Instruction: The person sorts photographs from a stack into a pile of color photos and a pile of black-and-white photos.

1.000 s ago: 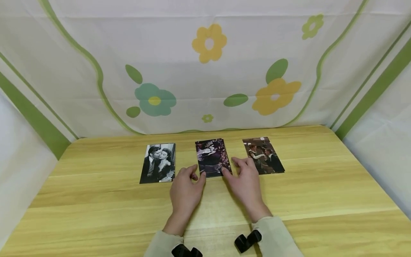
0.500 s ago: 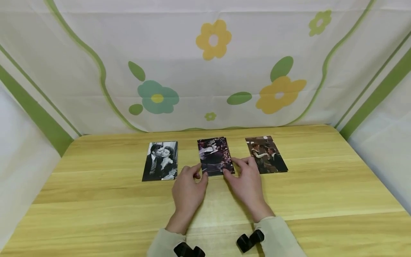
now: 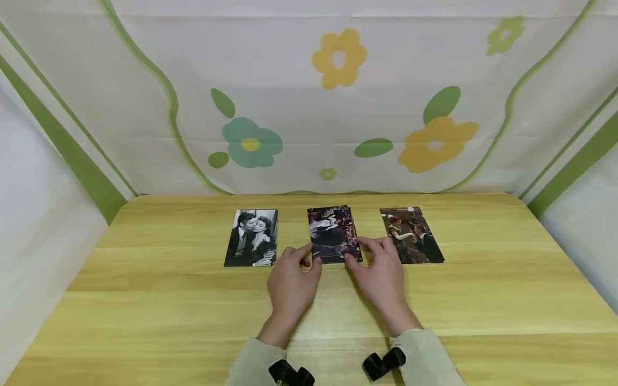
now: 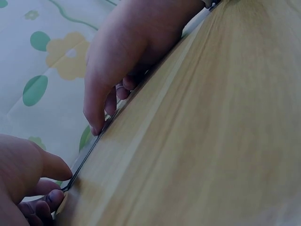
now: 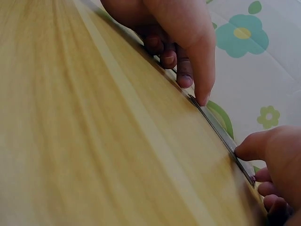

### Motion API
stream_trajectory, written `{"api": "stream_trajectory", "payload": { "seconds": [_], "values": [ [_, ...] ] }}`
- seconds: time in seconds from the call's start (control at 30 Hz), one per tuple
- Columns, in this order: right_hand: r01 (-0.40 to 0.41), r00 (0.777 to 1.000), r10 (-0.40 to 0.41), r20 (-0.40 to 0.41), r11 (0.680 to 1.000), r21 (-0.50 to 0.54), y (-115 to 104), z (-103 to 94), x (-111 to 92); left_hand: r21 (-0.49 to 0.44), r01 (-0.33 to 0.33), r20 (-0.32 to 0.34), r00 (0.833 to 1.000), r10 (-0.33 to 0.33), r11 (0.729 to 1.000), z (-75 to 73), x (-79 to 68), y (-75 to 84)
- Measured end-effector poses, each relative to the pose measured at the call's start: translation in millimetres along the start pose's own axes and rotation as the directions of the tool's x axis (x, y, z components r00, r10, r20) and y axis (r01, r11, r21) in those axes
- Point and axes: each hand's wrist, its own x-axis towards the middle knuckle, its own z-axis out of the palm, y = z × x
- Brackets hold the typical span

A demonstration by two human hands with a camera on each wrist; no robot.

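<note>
A small stack of photo cards [image 3: 333, 228], with a dark stage-like picture on top, lies flat in the middle of a row in the head view. My left hand [image 3: 293, 279] holds its near left corner, thumb at the front edge and index finger at the side. Opposite it, my right hand [image 3: 381, 276] holds the near right corner the same way. Both wrist views show the stack's thin edge [image 4: 84, 162] low on the wood between the two hands; the other fingers [image 5: 273, 190] are curled under the right palm.
To the left lies a black-and-white photo card [image 3: 251, 238] of a couple. On the right is a colour photo card [image 3: 412, 236], close beside my right fingers. The wooden table [image 3: 145, 311] ends at a flowered white cloth [image 3: 289, 80] behind.
The head view has shifted, so the table and cards appear farther right. Both hands stay at the middle stack's near corners, with little visible movement against it.
</note>
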Motion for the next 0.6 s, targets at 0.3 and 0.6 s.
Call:
{"api": "stream_trajectory", "payload": {
  "seconds": [0.3, 0.6],
  "values": [
    [-0.004, 1.000, 0.004, -0.004, 1.000, 0.023, -0.1, -1.5, -0.2, -0.031, 0.011, -0.005, 1.000, -0.011, 0.999, 0.8, 0.3, 0.3],
    [-0.005, 1.000, 0.006, -0.017, 0.995, 0.097, 0.3, -0.3, 0.8, -0.079, 0.046, -0.013, 0.999, -0.047, 0.996, 0.6, -0.5, 0.4]
  ]
}}
